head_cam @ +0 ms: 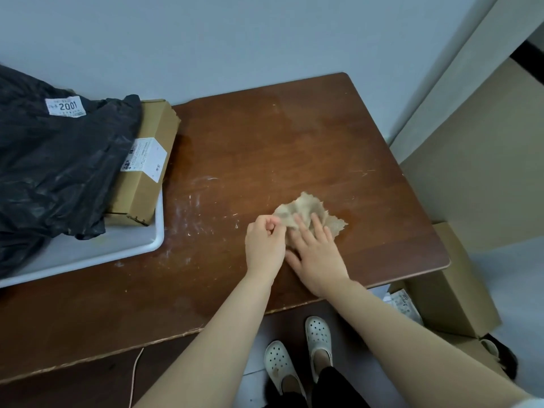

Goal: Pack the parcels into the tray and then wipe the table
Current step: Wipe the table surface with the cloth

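A crumpled beige cloth [309,212] lies on the brown wooden table [265,148], right of centre. My left hand [265,245] pinches the cloth's left edge with curled fingers. My right hand [319,254] lies flat with its fingers spread on the cloth's near side. At the left, a grey tray [117,245] holds a large black plastic parcel [56,160] with a white label and a brown cardboard box parcel [147,172] leaning beside it.
White scuff marks streak the table between tray and cloth. A grey wall runs behind the table. Cardboard boxes [450,290] stand on the floor at the right. My feet in white clogs [297,351] are below the table's front edge.
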